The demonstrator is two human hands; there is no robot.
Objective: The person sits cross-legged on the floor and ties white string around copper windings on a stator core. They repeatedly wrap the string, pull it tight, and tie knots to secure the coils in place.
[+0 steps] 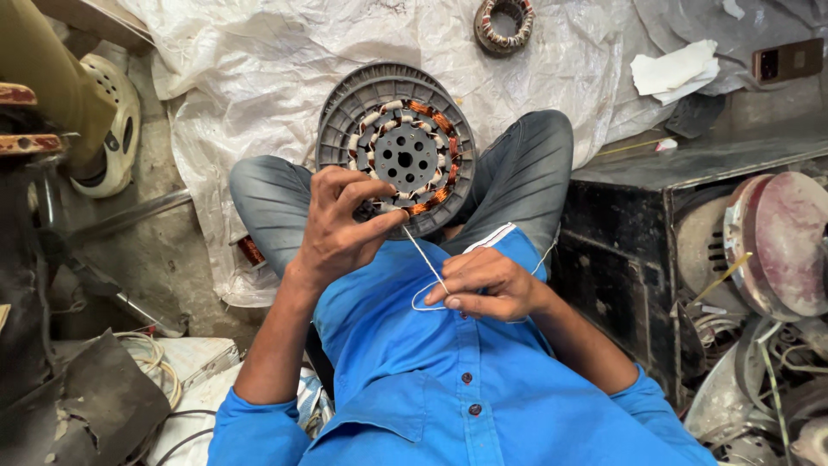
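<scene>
A round grey motor stator (pixel 405 147) with copper windings wrapped in white tape rests between my knees. My left hand (pixel 341 226) pinches the stator's near edge where a white thread (pixel 424 259) leaves the windings. My right hand (pixel 487 285) holds the other end of that thread in a loop against my blue shirt. The thread runs taut between both hands.
A white plastic sheet (pixel 259 78) covers the floor under my legs. A second small wound coil (pixel 504 24) lies at the far edge. White paper scraps (pixel 677 71) and a phone (pixel 787 60) sit to the right. A dark metal box (pixel 638 224) and motor parts (pixel 768 250) crowd the right.
</scene>
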